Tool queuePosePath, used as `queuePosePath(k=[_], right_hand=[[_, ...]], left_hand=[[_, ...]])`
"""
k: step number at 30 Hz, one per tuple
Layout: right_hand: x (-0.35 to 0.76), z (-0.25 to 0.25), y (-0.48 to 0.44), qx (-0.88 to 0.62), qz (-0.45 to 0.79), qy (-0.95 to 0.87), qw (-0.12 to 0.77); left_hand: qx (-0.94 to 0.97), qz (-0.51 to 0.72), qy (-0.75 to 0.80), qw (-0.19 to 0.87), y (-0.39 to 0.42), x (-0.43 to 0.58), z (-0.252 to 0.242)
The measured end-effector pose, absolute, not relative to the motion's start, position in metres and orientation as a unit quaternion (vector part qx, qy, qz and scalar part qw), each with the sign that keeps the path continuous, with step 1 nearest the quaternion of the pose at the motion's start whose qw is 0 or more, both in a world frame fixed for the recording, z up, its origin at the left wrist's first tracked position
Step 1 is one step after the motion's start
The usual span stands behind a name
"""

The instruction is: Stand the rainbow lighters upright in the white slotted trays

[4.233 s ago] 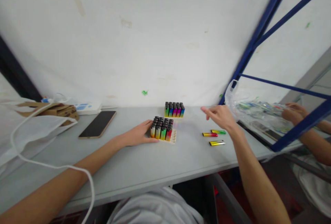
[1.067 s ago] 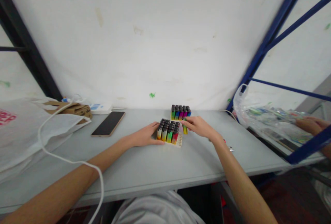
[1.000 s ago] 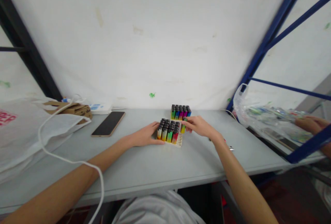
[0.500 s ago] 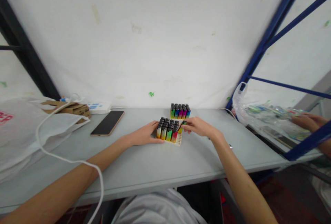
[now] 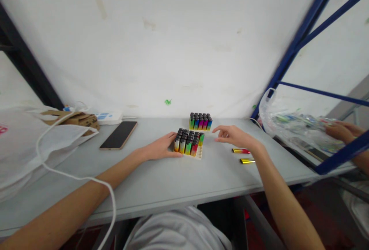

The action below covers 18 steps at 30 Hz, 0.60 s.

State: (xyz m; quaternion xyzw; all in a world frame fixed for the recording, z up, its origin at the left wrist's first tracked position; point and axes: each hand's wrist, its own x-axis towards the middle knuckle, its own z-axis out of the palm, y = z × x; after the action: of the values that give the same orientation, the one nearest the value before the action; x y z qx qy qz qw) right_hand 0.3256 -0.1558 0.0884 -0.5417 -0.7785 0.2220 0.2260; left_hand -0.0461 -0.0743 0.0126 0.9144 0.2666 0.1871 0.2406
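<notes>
A pale tray (image 5: 199, 155) on the table holds several upright lighters (image 5: 188, 147) with black tops and white, green and red bodies. My left hand (image 5: 160, 148) grips its left side, thumb along the front and fingers behind. At the tray's back right corner stands a green-yellow lighter (image 5: 201, 139). To the right of the tray, my right hand (image 5: 232, 136) hovers with fingers apart and nothing in them. Below that hand, a red lighter (image 5: 241, 150) and a yellow lighter (image 5: 247, 161) lie flat, partly covered by the wrist and forearm.
A second block of colourful lighters (image 5: 200, 122) stands behind, near the wall. On the left lie a phone (image 5: 119, 135), a cardboard box (image 5: 83, 122), a white bag (image 5: 25, 146) and a white cable (image 5: 113, 200). Another person's hand (image 5: 340, 131) touches plastic bags beyond the blue frame (image 5: 288, 55).
My right hand has let go of the green-yellow lighter, which now stands in the tray, and has moved right. The red and yellow lighters have come into view. My left hand stays at the tray.
</notes>
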Motion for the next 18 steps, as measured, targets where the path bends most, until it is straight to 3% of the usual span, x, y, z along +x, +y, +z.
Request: queuePosePath(k=[4,10,13,18], right_hand=[[0.387,0.094,-0.179,-0.599,0.202,-0.749,0.196],[0.427,0.06,-0.201,-0.641,0.191,-0.722,0.174],[0.429,0.049,-0.204,-0.631,0.236,-0.7,0.238],[0.418,0.053,-0.196,-0.583,0.268,-0.639,0.424]], left_hand=[[0.914,0.193,0.266,0.239,-0.074,-0.046,0.012],[0.916,0.192,0.261,0.238,-0.072,-0.046,0.012],[0.914,0.189,0.266,0.239,-0.072,-0.046,0.012],[0.913,0.194,0.266,0.24,-0.072,-0.046,0.01]])
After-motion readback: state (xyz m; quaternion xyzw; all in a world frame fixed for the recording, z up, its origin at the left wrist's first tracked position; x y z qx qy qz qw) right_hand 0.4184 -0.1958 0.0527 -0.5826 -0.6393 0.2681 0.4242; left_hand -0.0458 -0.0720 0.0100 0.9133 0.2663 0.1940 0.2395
